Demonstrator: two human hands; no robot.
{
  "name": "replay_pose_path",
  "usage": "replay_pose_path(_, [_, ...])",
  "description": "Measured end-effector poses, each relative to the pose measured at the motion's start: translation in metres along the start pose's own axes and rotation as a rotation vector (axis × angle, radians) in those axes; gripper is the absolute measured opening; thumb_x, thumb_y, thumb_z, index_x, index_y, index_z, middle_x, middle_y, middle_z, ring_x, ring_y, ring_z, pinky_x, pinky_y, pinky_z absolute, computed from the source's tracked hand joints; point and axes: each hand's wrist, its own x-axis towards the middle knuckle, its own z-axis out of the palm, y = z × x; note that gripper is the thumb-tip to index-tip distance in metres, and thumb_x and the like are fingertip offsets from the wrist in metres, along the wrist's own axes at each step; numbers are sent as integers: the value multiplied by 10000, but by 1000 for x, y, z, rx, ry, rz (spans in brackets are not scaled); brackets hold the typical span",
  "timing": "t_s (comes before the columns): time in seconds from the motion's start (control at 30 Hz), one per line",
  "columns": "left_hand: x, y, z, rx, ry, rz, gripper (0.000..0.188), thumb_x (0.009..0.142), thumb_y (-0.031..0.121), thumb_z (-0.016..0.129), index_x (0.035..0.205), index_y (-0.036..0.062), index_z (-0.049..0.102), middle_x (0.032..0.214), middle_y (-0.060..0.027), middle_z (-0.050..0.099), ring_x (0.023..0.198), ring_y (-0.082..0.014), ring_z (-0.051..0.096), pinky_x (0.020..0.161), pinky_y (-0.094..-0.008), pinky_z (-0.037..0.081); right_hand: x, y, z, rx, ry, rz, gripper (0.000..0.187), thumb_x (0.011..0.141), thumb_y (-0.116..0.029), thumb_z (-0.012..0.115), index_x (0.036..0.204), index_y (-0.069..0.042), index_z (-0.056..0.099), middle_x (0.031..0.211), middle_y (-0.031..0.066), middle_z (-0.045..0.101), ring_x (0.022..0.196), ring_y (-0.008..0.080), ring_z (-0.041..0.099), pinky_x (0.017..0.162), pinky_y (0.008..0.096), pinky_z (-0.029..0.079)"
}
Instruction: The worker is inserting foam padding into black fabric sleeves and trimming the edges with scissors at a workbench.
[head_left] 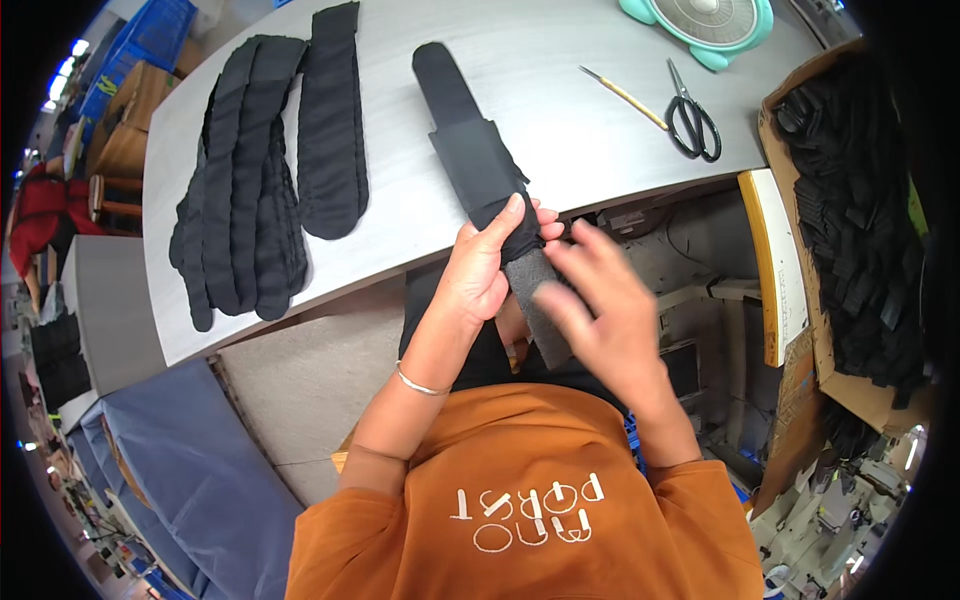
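Observation:
My left hand [475,268] is closed around a long black fabric sleeve [474,165], thumb on top and fingertips showing at its far side. The sleeve's rounded narrow end points away over the table, and a wider flat band crosses its middle. From its near end sticks out a dark grey felt-like strip [538,308], which hangs past the table edge toward my lap. My right hand [615,310], smeared by motion, is beside this strip with thumb and fingers apart; whether it touches the strip I cannot tell.
Several black fabric strips [245,180] lie stacked at the table's left, with another strip [333,130] beside them. Black-handled scissors [690,120] and a thin pointed tool [625,97] lie at the right, below a turquoise fan [708,20]. A cardboard box [815,300] of black pieces stands far right.

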Motion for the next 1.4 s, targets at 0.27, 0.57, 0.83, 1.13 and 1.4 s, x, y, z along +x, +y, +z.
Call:
replay_pose_path(0.27, [2,-6,12,29,-67,-173,366,954,297,676,1114,-25,612,952,-124,686,832,-228,703,765,-380,617,179,82,38,672,-47,488,572,923,-517,624,1056,36,685,809,118,692,672,161,666,597,294,512])
replay_pose_path(0.57, [7,-11,5,70,-64,-171,334,964,286,666,1086,-20,612,840,-81,656,753,-198,681,766,-367,602,212,84,115,-246,86,140,509,955,-449,587,715,-9,676,661,173,669,571,321,647,559,410,511])
replay_pose_path(0.83, [-42,-37,-9,74,-68,-277,297,991,283,624,1094,7,588,854,-78,662,821,-210,680,918,-384,539,212,83,117,-269,94,162,515,971,-442,573,671,-31,647,597,159,634,536,324,622,518,417,480])
replay_pose_path(1.13, [-21,-19,-11,195,-116,-224,371,1001,267,597,1217,-33,557,1062,-133,678,899,-187,696,789,-357,585,212,79,121,-294,58,250,573,979,-528,515,721,-33,645,622,151,647,579,327,638,547,421,489])
replay_pose_path(1.4, [-63,-28,-23,341,-121,-248,540,1017,399,544,1317,-46,480,1157,-155,648,1005,-232,676,904,-395,560,213,83,125,-330,131,219,554,971,-509,542,699,-37,644,608,155,639,559,332,632,524,420,485])
